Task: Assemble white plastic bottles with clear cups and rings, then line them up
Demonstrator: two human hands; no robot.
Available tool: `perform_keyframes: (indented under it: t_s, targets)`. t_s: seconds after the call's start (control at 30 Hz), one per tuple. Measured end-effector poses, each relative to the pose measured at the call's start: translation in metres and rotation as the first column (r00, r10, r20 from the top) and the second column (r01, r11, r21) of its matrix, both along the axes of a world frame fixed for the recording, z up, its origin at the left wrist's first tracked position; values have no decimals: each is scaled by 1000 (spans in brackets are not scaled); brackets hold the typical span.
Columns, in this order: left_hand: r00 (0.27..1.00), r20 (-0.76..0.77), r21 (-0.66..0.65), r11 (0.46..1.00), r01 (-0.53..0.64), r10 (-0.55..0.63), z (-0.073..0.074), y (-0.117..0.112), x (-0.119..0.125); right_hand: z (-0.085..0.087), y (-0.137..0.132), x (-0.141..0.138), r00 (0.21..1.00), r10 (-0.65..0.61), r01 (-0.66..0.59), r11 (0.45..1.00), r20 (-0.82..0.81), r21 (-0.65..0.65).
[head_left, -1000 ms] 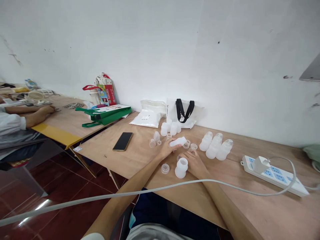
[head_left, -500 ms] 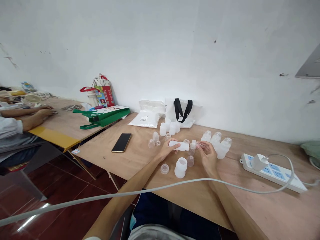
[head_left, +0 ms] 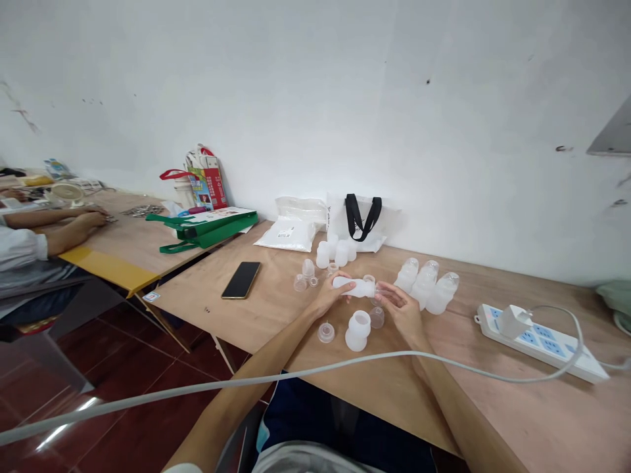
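My left hand grips a small white plastic bottle held sideways above the wooden table. My right hand is closed on a small clear cap at the bottle's right end, the two touching. Below the hands stand an open white bottle, a clear ring and a clear nipple piece. Three capped bottles lie to the right of my right hand.
More white bottles and clear caps sit behind my hands, by a white bag with black handles and plastic packets. A black phone lies left, a power strip right. Another person's arms rest on the left table.
My right hand rose from the table with a small clear piece and brought it to the end of the bottle in my left hand.
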State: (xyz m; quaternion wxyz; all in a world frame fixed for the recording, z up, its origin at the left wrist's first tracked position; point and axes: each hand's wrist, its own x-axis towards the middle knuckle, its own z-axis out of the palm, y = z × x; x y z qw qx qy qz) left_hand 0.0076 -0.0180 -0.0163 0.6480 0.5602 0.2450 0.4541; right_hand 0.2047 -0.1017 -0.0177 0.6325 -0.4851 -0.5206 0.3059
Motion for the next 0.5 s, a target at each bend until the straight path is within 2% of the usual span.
perform_keyframes:
  t_s: [0.13, 0.3, 0.37, 0.5]
  targets:
    - [999, -31, 59, 998, -12, 14, 3, -3, 0, -2, -1, 3, 999, -18, 20, 998, 40, -61]
    - [998, -68, 90, 996, -5, 11, 5, -6, 1, -1, -4, 5, 946, -106, 141, 986, 306, -94]
    - [998, -62, 87, 996, -7, 13, 6, -6, 1, 2, -5, 4, 931, -126, 162, 984, 341, -78]
    - [998, -57, 64, 997, -30, 34, 5, -4, 2, 8, -7, 0, 952, -15, 17, 1000, 307, -4]
